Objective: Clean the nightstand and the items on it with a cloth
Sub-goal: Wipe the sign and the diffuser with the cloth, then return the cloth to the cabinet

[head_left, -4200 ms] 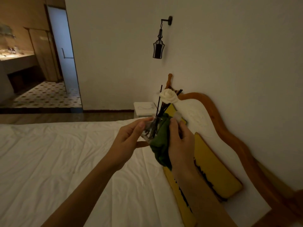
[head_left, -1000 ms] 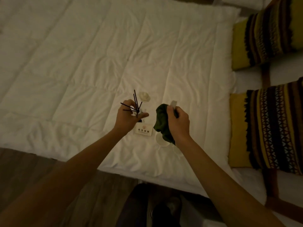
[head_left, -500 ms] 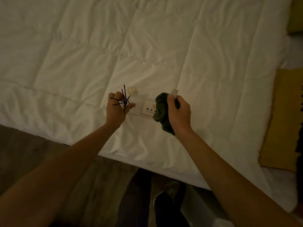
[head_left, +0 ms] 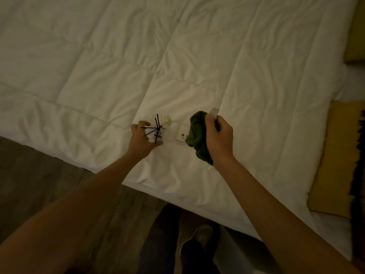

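Left hand (head_left: 142, 141) curls round the small glass reed diffuser with black sticks and a cream flower (head_left: 159, 129), low over the white quilted duvet (head_left: 197, 56); right hand (head_left: 218, 138), at three o'clock, grips the bunched dark green cloth (head_left: 196, 133); soft bedding could tip the diffuser and spill it.

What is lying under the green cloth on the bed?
A small white card with printed text lies on the duvet, partly under the green cloth. Its right part is covered.
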Available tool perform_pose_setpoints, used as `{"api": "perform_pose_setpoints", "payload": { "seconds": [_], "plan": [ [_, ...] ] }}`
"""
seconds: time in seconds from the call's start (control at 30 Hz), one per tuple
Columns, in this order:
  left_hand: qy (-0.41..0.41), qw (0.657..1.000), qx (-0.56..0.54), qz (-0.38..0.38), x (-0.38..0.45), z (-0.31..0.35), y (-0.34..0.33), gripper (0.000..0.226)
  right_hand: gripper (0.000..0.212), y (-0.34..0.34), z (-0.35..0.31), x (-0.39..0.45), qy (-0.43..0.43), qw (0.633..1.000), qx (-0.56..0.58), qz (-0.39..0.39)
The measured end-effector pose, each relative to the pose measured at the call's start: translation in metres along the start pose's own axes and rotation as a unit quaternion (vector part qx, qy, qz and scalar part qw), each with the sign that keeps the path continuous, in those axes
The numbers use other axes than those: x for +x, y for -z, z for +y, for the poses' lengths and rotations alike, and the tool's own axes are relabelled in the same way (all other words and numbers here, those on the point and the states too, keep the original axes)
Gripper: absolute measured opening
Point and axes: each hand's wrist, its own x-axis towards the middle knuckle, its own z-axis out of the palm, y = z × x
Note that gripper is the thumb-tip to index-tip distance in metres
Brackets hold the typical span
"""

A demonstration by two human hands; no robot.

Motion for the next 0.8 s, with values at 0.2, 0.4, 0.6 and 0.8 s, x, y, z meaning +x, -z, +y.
{"api": "perform_pose_setpoints", "payload": {
  "seconds": [0.2, 0.4, 0.6, 0.8],
  "plan": [
    [0.122, 0.986, 0.084, -0.081, -0.067, 0.032, 0.05, 0.126, 0.037, 0.029, -0.048, -0.048, 0.024, 0.999, 0.024, -0.024],
    [-0.013, 0.988, 0.107, -0.111, -0.176, 0.111, 0.111, 0.072, 0.04, 0.065, -0.103, -0.122, 0.046, 0.99, 0.079, -0.106],
    [-0.108, 0.964, -0.213, -0.118, -0.286, 0.193, 0.162, 0.068, 0.026, 0.076, -0.156, -0.21, 0.138, 0.965, 0.083, -0.208],
    [-0.165, 0.935, -0.315, 0.013, -0.342, 0.191, 0.24, 0.024, 0.028, 0.057, -0.217, -0.278, 0.19, 0.937, 0.089, -0.279]
  ]
}}
